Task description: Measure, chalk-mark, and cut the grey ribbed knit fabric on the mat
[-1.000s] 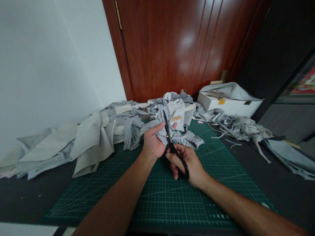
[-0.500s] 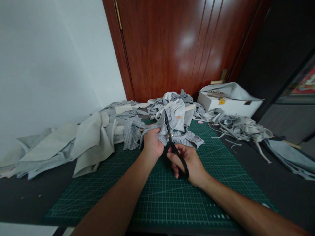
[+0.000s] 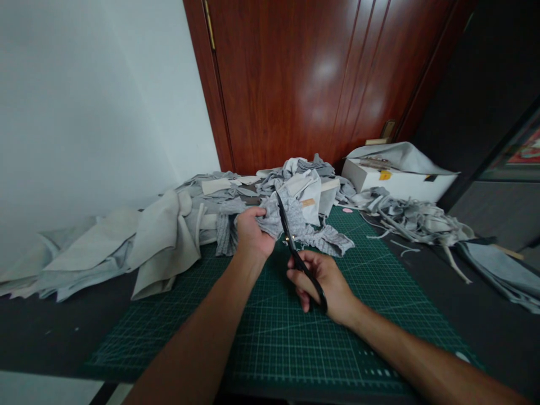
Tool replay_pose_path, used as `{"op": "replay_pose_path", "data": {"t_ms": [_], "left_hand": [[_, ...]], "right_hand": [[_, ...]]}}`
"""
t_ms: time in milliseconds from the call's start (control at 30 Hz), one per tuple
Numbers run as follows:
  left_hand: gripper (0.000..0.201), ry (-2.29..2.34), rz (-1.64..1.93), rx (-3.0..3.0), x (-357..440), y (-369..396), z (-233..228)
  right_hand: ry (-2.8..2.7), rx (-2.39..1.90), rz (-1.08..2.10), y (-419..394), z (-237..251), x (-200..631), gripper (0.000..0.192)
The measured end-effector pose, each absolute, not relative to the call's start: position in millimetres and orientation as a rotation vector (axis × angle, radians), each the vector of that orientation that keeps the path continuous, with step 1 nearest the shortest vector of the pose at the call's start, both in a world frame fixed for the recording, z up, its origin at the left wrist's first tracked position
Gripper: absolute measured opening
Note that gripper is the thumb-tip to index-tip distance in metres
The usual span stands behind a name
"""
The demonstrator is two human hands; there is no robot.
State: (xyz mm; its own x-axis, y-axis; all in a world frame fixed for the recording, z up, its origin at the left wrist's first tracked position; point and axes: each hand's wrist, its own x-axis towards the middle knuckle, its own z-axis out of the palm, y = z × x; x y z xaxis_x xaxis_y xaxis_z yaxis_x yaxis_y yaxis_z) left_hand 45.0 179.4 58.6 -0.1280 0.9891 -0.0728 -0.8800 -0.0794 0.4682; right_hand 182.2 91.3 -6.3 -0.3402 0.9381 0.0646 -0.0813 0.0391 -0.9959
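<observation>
My left hand (image 3: pixel 255 232) pinches a crumpled piece of grey patterned fabric (image 3: pixel 291 211) between thumb and fingers, above the far half of the green cutting mat (image 3: pixel 304 343). Black-handled scissors (image 3: pixel 300 260) are in my right hand (image 3: pixel 323 284), fingers wrapped round the handles. Their blades point away and slightly left, lying against the fabric and looking closed or nearly so. A gathered end of grey fabric trails to the right on the mat. Part of the fabric is hidden behind my left hand.
Pale cloth pieces (image 3: pixel 156 236) lie heaped on the left. More scraps (image 3: pixel 304 169) pile up at the back before the brown door (image 3: pixel 287 79). At right are a white box (image 3: pixel 396 183), tangled fabric strips (image 3: pixel 422 219) and folded grey cloth (image 3: pixel 502 270).
My left hand has shifted slightly left along the fabric, and its thumb now lies flatter. The scissors' tips have swung a little left. The whole view has moved slightly.
</observation>
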Motion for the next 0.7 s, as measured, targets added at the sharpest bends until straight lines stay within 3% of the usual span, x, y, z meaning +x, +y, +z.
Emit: {"op": "replay_pose_path", "data": {"t_ms": [167, 467, 700], "left_hand": [[0.031, 0.407, 1.595, 0.366, 45.5, 177.2, 62.4], [0.064, 0.385, 1.64, 0.417, 45.9, 175.5, 60.4], [0.075, 0.33, 1.673, 0.52, 46.1, 168.9, 60.7]], "right_hand": [[-1.414, -0.921, 1.464, 91.1, -6.3, 183.0, 0.031], [-1.386, -0.896, 1.465, 93.7, -7.5, 184.4, 0.031], [-1.391, -0.864, 1.491, 94.4, -4.7, 185.6, 0.032]]}}
